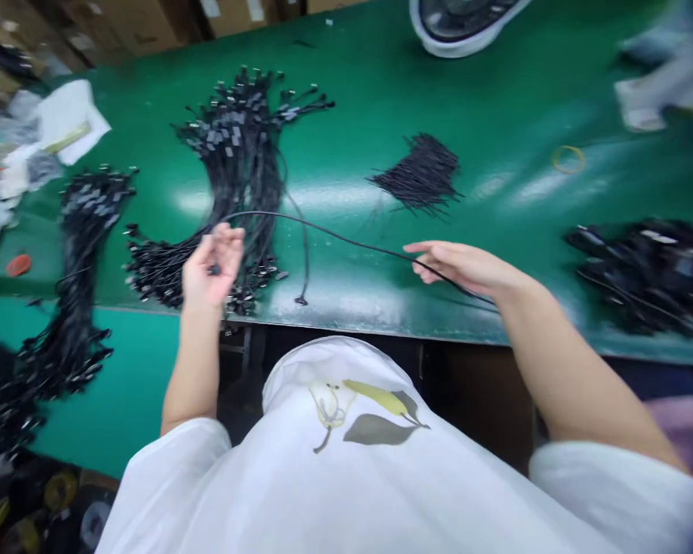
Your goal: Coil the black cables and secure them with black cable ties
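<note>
Head view, looking down over the green table [381,85]. Your left hand [212,265], at centre left of the frame, is curled palm-up around one end of a single black cable [346,240], the small dark end piece pinched between thumb and fingers; your right hand [465,265], right of centre, has its fingers extended and loosely closed over the same cable, which passes under the palm toward the lower right. Between the hands the cable arches just above the table edge, and a second strand hangs down to a connector [301,300] lying near that edge. Behind your left hand, upper centre left, lies a large bundle of like cables [239,165]; a further bundle [84,254] runs down the left side, a small heap of thin black ties [421,173] sits at upper centre, and another dark pile [647,273] occupies the right edge — blurred. The step in hand appears to be drawing one cable out straight; the next move probably calls for both grips to keep it taut — clear of the bundle behind.
</note>
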The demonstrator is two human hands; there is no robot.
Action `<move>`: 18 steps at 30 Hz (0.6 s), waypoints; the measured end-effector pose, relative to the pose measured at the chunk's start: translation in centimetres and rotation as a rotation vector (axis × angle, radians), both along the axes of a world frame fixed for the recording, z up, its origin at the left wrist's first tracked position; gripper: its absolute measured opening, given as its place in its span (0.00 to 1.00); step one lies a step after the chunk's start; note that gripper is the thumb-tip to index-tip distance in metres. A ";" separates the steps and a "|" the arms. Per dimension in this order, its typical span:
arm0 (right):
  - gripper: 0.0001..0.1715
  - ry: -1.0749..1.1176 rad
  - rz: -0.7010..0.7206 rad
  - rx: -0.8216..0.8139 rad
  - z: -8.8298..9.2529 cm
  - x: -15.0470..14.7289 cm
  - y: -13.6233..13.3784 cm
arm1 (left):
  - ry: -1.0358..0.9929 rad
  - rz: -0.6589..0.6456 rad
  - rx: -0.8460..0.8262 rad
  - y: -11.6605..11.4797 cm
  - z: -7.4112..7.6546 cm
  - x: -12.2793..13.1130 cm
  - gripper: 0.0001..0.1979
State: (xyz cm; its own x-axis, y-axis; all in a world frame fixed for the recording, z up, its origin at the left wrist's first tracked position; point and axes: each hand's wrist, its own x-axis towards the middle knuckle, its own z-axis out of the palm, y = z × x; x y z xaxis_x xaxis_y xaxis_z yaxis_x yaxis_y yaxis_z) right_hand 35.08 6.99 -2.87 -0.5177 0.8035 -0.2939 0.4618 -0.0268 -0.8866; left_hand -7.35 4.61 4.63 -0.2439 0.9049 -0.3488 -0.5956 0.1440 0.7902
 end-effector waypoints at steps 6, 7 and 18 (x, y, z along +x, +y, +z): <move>0.22 -0.143 -0.058 -0.046 1.0 1.7 -0.2 | 0.158 -0.139 0.068 0.3 0.4 -4.2 0.14; 0.20 -0.200 -0.050 -0.002 1.1 1.2 -0.5 | 0.213 -0.178 0.096 0.4 0.2 -4.0 0.14; 0.19 -0.426 0.021 0.820 7.7 -8.1 -1.8 | 0.339 -0.871 0.110 -3.5 -3.4 10.7 0.16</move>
State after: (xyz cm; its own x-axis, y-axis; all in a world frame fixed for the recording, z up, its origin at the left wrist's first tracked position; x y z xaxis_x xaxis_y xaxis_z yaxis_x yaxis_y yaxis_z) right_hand 26.93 5.19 4.84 -0.5130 0.8362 0.1939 0.7466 0.5461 -0.3799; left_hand 3.38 1.09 1.26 0.4618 0.8400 -0.2849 -0.0487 0.3448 0.9374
